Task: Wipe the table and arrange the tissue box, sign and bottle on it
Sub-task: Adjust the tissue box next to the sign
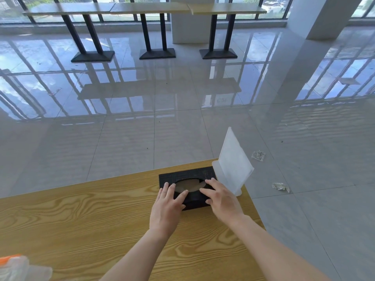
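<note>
A black tissue box with an oval opening lies at the far right corner of the wooden table. My left hand rests flat on its near left part, fingers spread. My right hand lies on its right end, fingers spread, thumb against the near side. A clear acrylic sign stand is upright just right of the box, touching it, at the table's right edge. At the bottom left corner a blurred clear bottle with an orange part lies close to the camera.
The table's far edge and right edge run close to the box and sign. Two crumpled wrappers lie on the glossy tiled floor to the right. High tables on black bases stand by the windows far ahead.
</note>
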The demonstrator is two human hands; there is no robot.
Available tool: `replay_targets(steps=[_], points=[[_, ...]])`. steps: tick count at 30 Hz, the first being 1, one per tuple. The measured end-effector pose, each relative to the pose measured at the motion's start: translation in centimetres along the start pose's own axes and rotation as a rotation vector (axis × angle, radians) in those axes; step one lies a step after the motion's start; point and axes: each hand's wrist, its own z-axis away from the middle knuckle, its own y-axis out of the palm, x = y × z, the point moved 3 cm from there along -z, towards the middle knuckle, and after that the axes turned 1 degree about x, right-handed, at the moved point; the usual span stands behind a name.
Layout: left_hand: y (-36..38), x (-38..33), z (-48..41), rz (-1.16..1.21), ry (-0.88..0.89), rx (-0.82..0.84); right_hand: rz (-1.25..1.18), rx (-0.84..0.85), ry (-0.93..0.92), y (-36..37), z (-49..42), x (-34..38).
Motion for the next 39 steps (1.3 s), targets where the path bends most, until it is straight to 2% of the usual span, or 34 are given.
replay_targets(steps=[14,39], points=[[-0.4,-0.3,-0.1,0.019,-0.017,0.001,-0.022,-0.021,-0.039,0.0,-0.3,-0.6],[-0.7,-0.5,-0.9,0.025,-0.022,-0.01,-0.024,-0.062,0.014,0.3,-1.0,-0.2]])
